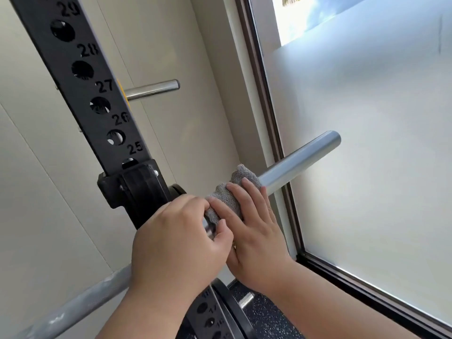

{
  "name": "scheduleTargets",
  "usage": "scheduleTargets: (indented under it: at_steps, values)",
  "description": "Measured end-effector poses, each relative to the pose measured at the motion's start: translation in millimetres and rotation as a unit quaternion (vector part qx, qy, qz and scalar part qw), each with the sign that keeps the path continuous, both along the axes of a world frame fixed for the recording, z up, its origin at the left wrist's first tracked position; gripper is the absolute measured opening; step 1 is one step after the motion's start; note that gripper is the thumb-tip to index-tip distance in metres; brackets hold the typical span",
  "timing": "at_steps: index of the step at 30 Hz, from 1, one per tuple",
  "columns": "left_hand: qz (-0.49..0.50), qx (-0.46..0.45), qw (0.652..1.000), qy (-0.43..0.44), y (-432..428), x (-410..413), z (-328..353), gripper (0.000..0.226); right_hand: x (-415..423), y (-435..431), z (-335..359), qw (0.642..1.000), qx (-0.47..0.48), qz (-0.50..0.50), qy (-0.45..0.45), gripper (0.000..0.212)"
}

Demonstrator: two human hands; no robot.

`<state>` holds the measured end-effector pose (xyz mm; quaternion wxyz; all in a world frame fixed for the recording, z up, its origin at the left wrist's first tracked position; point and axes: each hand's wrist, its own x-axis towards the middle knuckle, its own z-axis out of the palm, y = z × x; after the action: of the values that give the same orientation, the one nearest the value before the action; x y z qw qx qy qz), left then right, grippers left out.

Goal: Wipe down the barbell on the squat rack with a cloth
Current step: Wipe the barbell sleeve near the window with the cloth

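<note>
The barbell (pixel 300 159) sits in the squat rack (pixel 85 89), its end at 2 o'clock before a frosted window (pixel 367 143). Left hand (pixel 176 245) fingers clamp the barbell. Right hand (pixel 256 231) fingers lie together, pressing the cloth (pixel 234 192) onto it. Speckled floor (pixel 266 311) at 6 o'clock.

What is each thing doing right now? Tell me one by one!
Cloth, wrapped over the barbell under the right hand.
Barbell, resting on the rack, its end bare.
Left hand, gripping the barbell beside the cloth.
Right hand, fingers pressing on the cloth.
Peg, sticking out of the rack, nothing on it.
</note>
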<state>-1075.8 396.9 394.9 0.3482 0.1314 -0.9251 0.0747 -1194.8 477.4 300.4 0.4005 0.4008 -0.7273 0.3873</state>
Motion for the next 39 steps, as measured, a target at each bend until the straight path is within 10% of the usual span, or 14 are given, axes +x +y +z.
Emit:
scheduleTargets:
  at_steps: [14, 25, 39]
  values:
    - [0.068, -0.124, 0.968, -0.207, 9, -4, 6, 0.107, -107, 52, 20, 0.988, -0.040, -0.121, -0.091, 0.049]
    - [0.105, -0.160, 0.944, -0.270, 9, -19, 22, 0.087, -17, 25, -12, 0.997, 0.065, 0.035, 0.021, 0.054]
    - [0.040, -0.040, 0.963, -0.263, 5, -24, 23, 0.090, -144, 59, 26, 0.981, 0.002, -0.171, -0.091, 0.059]
